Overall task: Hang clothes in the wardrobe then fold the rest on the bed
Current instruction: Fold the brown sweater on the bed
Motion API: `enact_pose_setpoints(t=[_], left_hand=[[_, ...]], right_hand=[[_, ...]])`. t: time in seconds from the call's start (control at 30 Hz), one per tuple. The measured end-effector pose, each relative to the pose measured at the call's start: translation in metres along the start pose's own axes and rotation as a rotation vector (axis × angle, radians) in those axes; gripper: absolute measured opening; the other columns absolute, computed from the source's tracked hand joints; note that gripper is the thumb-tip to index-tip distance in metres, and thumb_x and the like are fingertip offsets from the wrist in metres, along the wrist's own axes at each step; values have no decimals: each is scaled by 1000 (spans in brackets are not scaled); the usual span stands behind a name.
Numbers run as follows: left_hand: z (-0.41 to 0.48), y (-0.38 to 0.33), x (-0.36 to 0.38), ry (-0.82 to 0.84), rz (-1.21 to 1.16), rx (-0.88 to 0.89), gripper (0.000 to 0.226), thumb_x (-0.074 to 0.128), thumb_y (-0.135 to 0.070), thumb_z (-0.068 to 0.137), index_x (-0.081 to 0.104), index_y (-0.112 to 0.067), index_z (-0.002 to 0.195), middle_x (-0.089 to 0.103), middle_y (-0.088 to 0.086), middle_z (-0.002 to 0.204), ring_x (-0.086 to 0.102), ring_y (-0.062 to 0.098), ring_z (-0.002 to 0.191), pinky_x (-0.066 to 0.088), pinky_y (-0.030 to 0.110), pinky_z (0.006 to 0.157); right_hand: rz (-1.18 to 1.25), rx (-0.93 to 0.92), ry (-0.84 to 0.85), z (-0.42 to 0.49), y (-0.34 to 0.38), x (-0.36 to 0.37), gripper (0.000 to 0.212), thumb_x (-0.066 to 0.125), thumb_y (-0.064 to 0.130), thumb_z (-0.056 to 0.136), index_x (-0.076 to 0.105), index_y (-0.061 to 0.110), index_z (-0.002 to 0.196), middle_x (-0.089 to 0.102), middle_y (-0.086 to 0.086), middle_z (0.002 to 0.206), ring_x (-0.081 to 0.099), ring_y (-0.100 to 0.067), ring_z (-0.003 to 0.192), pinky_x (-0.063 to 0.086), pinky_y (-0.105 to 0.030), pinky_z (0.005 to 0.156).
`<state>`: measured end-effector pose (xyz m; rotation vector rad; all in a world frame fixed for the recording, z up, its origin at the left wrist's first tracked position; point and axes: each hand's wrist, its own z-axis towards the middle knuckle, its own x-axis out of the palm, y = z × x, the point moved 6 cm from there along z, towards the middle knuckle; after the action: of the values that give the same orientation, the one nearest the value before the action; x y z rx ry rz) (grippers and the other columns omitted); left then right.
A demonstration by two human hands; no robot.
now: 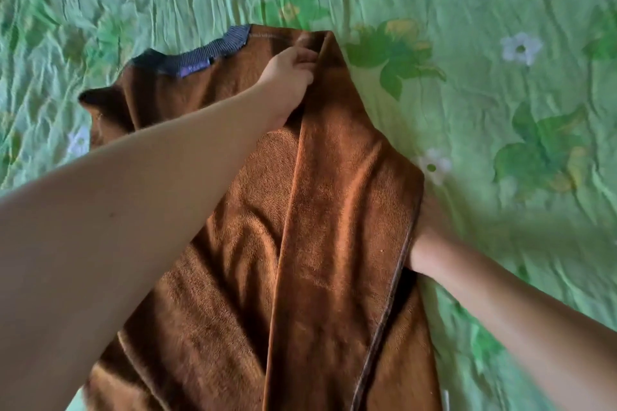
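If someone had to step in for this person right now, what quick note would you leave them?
Left hand: pinching the top of the folded-over side panel of the brown top, near its dark ribbed collar.
Right hand: tucked under the panel's outer edge, fingers hidden, grip unclear.
The top lies on the green floral bedsheet, collar away from you.
Done: right side folded lengthwise inward.
Left: fold the other side in, then fold it up. No other clothes or wardrobe in view, so hanging progress can't be judged.

Purple neck label (195, 70), seemingly unreadable
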<state>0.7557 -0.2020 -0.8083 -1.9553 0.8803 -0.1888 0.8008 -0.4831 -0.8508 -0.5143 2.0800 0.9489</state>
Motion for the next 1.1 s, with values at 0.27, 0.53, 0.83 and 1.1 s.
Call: enact_pose_setpoints(t=[0.27, 0.53, 0.83, 1.1], left_hand=[[-76, 37, -27, -21, 408, 332, 45, 62, -26, 95, 49, -25, 139, 63, -9, 122, 63, -2, 106, 52, 20, 95], [-124, 88, -13, 59, 1356, 555, 71, 23, -63, 102, -9, -36, 159, -14, 12, 167, -14, 26, 154, 2, 48, 126], [-182, 119, -46, 81, 1404, 579, 69, 20, -63, 103, -5, -33, 160, -12, 9, 168, -13, 28, 154, 9, 56, 124], [-381, 275, -85, 132, 1348, 591, 81, 46, -64, 93, 13, -32, 161, 2, 17, 168, 5, 33, 155, 19, 68, 116]], right_hand=[[152, -225, -518, -48, -13, -68, 27, 46, -2, 88, 68, -2, 102, 66, -18, 106, 62, -42, 101, 43, -33, 97], [-505, -424, -240, 18, 92, -19, 76, 33, 59, 102, 23, 12, 160, 11, -14, 169, 5, -34, 157, 13, -62, 123], [-519, -302, -116, -8, 90, 9, 80, 28, 66, 99, 17, 17, 162, 10, -19, 169, 7, -36, 156, 11, -61, 123], [-469, -542, 64, -222, 105, 134, 83, 39, 69, 96, 16, 25, 163, -1, -14, 170, 4, -35, 157, 15, -69, 118]])
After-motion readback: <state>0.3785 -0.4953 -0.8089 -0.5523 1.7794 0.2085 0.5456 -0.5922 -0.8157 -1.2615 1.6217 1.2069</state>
